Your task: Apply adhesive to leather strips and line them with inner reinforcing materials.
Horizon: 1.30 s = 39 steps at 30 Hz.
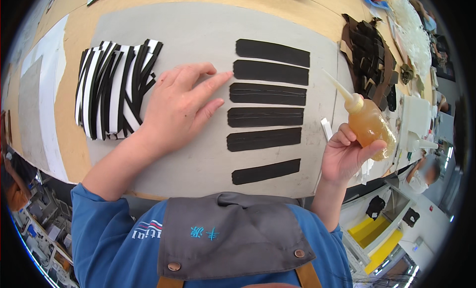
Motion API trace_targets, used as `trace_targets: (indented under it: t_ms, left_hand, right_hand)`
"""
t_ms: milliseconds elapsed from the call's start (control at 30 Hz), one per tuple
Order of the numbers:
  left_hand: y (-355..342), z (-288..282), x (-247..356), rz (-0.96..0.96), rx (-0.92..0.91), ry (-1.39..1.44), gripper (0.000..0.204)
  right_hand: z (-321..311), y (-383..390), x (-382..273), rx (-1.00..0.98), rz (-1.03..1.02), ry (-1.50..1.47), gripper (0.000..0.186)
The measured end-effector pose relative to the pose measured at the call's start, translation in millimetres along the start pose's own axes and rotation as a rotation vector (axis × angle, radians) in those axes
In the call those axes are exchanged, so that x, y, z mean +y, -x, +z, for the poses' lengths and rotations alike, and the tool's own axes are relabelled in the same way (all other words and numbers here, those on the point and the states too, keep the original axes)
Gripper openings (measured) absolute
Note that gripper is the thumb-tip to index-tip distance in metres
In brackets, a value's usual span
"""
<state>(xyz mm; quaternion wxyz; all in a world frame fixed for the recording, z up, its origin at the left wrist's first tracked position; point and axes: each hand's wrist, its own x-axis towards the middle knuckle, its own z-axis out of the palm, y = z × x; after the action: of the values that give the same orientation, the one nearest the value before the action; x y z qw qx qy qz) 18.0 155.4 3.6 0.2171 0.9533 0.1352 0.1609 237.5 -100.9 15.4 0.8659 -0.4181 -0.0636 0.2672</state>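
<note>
Several black strips (271, 73) lie in a column on a grey board (188, 27). Thin, shiny lines run along three of them, including the third strip from the far end (267, 93). My left hand (186, 102) is open, its index finger reaching to the left end of the second strip; I cannot tell if it presses on it. My right hand (342, 151) grips a clear squeeze bottle (369, 122) of amber liquid, tilted with its long pale nozzle pointing up and left, beside the strips. A bundle of black and white strips (116, 89) lies left of my left hand.
Dark brown and black pieces (369, 55) are heaped at the far right, near translucent white film (409, 35) and a blue tray (375, 0). Narrow white strips (327, 129) lie by my right hand. White sheets (47, 99) cover the table's left side. Other people are in the background.
</note>
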Motion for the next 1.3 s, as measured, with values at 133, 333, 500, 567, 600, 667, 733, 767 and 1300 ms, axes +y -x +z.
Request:
trace_targets:
  t_ms: [133, 333, 500, 567, 600, 667, 733, 767, 1300]
  left_hand:
    - [-12, 3, 0, -0.008, -0.067, -0.102, 0.046]
    - [-13, 10, -3, 0.028, -0.019, -0.103, 0.039]
    - [-14, 9, -2, 0.005, 0.029, -0.027, 0.035]
    - [-13, 10, -3, 0.014, 0.046, -0.025, 0.032]
    - [-13, 10, -3, 0.012, 0.046, -0.024, 0.032]
    - [-14, 10, -3, 0.034, 0.057, -0.027, 0.027]
    - [-13, 8, -3, 0.033, 0.041, -0.028, 0.03]
    - [-13, 8, -4, 0.034, 0.025, -0.027, 0.032]
    - [-9, 12, -9, 0.028, 0.064, 0.008, 0.03]
  right_hand:
    - [-20, -1, -1, 0.121, -0.045, 0.091, 0.087]
    - [-17, -1, 8, 0.126, -0.099, 0.392, 0.079]
    - [-15, -3, 11, 0.053, -0.117, 0.437, 0.079]
    - [-14, -2, 11, 0.039, -0.122, 0.454, 0.082]
    - [-13, -1, 11, 0.045, -0.116, 0.48, 0.085]
    - [-11, -2, 12, 0.048, -0.108, 0.505, 0.088]
    - [-7, -3, 15, 0.046, -0.158, 0.551, 0.091]
    - [-6, -3, 16, 0.044, -0.155, 0.549, 0.091]
    - [39, 5, 40, -0.095, 0.081, 0.502, 0.112]
